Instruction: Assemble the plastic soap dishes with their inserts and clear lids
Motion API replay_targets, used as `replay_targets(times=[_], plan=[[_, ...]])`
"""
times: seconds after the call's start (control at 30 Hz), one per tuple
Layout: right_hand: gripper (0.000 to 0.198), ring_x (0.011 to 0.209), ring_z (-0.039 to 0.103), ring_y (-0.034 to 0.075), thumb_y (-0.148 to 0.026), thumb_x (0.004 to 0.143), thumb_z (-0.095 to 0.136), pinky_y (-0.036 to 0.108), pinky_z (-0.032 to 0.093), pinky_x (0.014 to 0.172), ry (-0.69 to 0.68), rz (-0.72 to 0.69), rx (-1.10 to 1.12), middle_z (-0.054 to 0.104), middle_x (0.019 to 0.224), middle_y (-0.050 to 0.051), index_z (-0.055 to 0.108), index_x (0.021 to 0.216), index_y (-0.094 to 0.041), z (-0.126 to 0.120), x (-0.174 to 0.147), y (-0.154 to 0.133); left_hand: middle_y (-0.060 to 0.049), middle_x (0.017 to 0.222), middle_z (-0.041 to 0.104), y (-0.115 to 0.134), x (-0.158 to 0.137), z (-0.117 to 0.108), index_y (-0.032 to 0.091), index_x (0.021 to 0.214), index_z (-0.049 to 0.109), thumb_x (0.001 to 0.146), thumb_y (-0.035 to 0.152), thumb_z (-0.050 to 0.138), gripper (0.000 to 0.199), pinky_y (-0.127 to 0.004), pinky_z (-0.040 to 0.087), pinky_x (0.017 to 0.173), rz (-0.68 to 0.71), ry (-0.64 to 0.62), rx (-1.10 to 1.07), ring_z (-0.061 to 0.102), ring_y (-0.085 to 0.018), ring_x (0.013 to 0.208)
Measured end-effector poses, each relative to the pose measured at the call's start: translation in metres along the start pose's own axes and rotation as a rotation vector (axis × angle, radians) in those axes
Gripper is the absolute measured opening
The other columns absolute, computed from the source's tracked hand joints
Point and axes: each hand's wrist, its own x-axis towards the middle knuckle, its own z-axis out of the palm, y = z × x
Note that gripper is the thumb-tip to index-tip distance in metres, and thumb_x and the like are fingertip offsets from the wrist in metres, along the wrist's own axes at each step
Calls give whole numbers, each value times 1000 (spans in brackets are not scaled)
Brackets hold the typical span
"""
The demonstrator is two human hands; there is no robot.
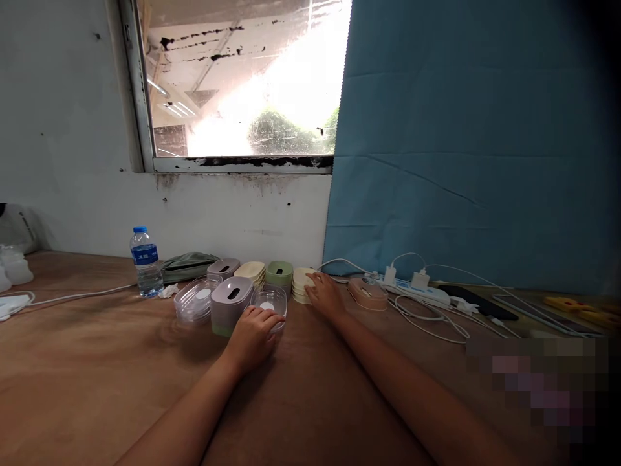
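With the clock face laid on the tabletop (pixel 305 388), centred on the clear tray (pixel 274 297) and with twelve toward the wall (pixel 242 200), I have both hands among the containers. My left grip (pixel 255 338) is at six o'clock, fingers curled over the tray's near side; my thumb is hidden, so I cannot tell whether I am grasping it or only resting there. My right grip (pixel 326 294) comes in from three, fingertips on the right side of the cream stack (pixel 301 283) at two o'clock; whether they have closed on a layer, I cannot tell either.

The lilac box (pixel 231 304) is just beside my left knuckles at nine, so I judge that hand should lift straight up before swinging sideways. The stacked cream layers look likely to cling: a light pinch at the edge, the rest kept steady, should serve better than a squeeze. The green box (pixel 280 272) stands near at twelve, so a push outward could knock it. At three, beyond the pink case (pixel 367 294), loose cables (pixel 431 317) could snag my right wrist if it drifted that way.
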Motion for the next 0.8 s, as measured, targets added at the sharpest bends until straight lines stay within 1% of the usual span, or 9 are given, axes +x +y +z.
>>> replay_targets(times=[0.13,0.23,0.27,0.33,0.43,0.53,0.63,0.73,0.8], plan=[[36,111,38,26,-22,82,41,41,27,95,82,209,-82,46,116,14,45,116,-13,-15,2,33,-1,108,59,6,0,-2,25,107,54,71,15,52,37,-40,31,91,6,71,-15,49,-21,100],[49,113,34,35,-28,71,54,47,26,93,76,369,-140,41,120,18,46,116,-11,-24,-7,65,-2,111,58,12,0,-4,25,110,53,70,16,52,41,-40,32,91,32,118,-8,47,-22,103],[53,113,35,37,-30,65,59,49,27,91,53,407,-149,41,121,19,48,114,-12,-26,-11,75,-2,108,59,14,-1,-4,24,108,54,70,16,52,39,-39,33,90,53,136,-9,48,-22,102],[55,108,39,39,-34,57,65,50,31,87,-8,469,-155,43,121,18,54,107,-15,-29,-21,92,-1,98,63,19,-1,-5,24,99,59,72,17,51,29,-37,35,87,114,195,-10,51,-20,95],[56,105,43,40,-38,55,67,52,32,84,-55,544,-156,42,122,18,56,106,-17,-31,-31,109,0,78,65,24,-2,-6,22,81,62,71,19,51,15,-35,38,78,208,307,-13,52,-18,78],[59,102,48,37,-41,57,65,48,36,83,-66,562,-125,47,119,17,53,110,-18,-33,-36,118,1,68,63,27,-4,-6,21,74,61,69,16,51,12,-33,38,70,256,373,-19,49,-15,68],[55,101,50,32,-37,57,66,42,38,86,-52,527,-66,53,113,14,56,108,-18,-36,-36,120,1,65,62,28,-5,-7,20,78,60,69,14,50,15,-32,37,66,282,380,-26,47,-15,64],[50,107,47,30,-31,55,68,41,34,93,6,475,16,55,112,11,59,103,-18,-41,-38,113,0,68,62,29,-6,-8,19,87,58,68,14,50,21,-31,37,64,290,367,-43,47,-16,65],[50,106,49,29,-33,56,67,41,36,92,51,460,85,55,113,10,59,103,-18,-46,-45,102,-1,69,61,32,-6,-9,19,91,56,69,12,49,24,-31,38,65,278,371,-72,48,-16,66]])
